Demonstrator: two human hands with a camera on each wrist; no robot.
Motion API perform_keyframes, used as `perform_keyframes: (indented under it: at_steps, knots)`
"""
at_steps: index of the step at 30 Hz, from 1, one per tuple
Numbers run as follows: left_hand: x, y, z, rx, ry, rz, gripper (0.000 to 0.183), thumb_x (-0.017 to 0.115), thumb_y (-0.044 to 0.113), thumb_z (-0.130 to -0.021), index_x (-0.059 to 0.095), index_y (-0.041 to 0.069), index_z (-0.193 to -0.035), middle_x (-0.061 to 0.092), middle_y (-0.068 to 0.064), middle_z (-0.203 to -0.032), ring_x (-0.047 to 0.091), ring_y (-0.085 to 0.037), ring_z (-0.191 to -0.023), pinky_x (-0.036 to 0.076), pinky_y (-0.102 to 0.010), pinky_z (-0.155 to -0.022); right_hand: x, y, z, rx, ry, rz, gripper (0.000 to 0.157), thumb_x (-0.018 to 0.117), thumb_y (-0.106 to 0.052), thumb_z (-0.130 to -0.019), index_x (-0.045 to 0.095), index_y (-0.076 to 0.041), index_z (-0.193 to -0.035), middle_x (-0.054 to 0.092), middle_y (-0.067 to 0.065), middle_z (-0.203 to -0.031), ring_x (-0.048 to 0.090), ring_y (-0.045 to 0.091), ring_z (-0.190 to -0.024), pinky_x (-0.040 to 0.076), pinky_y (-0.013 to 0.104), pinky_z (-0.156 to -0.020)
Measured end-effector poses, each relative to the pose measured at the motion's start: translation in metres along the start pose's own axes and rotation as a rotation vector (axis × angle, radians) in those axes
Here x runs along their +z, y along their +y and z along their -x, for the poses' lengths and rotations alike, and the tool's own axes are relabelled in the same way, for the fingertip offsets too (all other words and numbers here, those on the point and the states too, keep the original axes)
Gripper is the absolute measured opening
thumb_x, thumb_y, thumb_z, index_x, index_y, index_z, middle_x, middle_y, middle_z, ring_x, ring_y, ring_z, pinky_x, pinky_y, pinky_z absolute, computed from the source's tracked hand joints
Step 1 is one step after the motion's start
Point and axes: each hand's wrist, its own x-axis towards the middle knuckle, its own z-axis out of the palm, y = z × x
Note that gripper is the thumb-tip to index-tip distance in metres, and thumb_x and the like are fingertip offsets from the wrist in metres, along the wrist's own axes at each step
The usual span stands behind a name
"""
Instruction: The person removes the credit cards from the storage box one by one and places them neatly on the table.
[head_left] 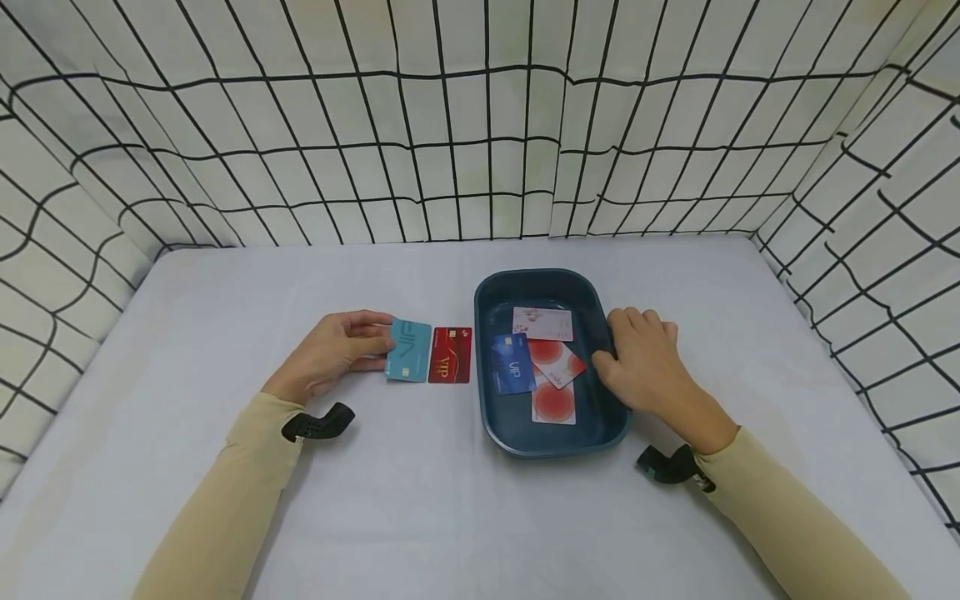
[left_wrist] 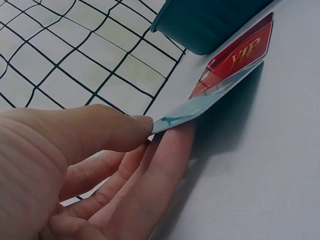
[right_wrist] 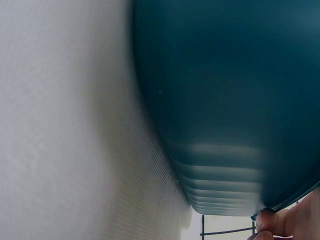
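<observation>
My left hand (head_left: 330,350) pinches a light blue card (head_left: 409,352) at its left edge, thumb on top and fingers beneath. In the left wrist view the card (left_wrist: 200,105) tilts, its near edge raised off the white cloth with a shadow under it. Just right of it lies a red VIP card (head_left: 451,355), flat beside the tray. My right hand (head_left: 648,362) grips the right rim of a dark teal tray (head_left: 517,437). Inside the tray are a dark blue VIP card (head_left: 513,364), a pale pink card (head_left: 542,323) and two white cards with red circles (head_left: 553,404), partly overlapping.
A white cloth (head_left: 405,517) covers the table. Black wire grid panels (head_left: 487,142) over pale sheeting stand along the back and both sides. A black wrist device (head_left: 318,422) sits at each sleeve cuff.
</observation>
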Motion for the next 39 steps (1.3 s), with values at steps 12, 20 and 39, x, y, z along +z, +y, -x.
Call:
perform_keyframes:
  at_steps: [12,20,39]
  knots:
    - [0.0009,0.0014,0.0013,-0.004,0.003,-0.054,0.056,0.070,0.014,-0.099,0.048,0.000,-0.148,0.060,-0.019,-0.133,0.069,-0.009,-0.097,0.063,-0.026,-0.087,0.0025,0.0017,-0.0010,-0.002,-0.003,-0.001,0.026,0.051,-0.024,-0.091,0.055,-0.002,-0.104,0.054,0.012,-0.091,0.044,0.031,-0.090,0.028,0.046,-0.080]
    - [0.0018,0.0012,-0.0002,-0.004,0.020,-0.058,0.055,0.070,0.011,-0.097,0.049,-0.001,-0.147,0.061,-0.010,-0.122,0.068,-0.008,-0.095,0.063,-0.025,-0.086,0.0023,0.0021,-0.0008,-0.005,-0.001,0.004,0.026,0.051,-0.024,-0.091,0.055,-0.002,-0.104,0.054,0.012,-0.091,0.045,0.031,-0.089,0.028,0.046,-0.079]
    - [0.0007,0.0058,0.0047,0.008,-0.032,-0.114,0.052,0.057,0.029,-0.106,0.049,-0.001,-0.146,0.059,-0.025,-0.143,0.070,-0.018,-0.112,0.062,-0.032,-0.091,0.0032,0.0024,-0.0006,-0.005,0.003,-0.001,0.026,0.051,-0.024,-0.091,0.055,-0.002,-0.104,0.054,0.012,-0.091,0.045,0.032,-0.090,0.029,0.047,-0.080]
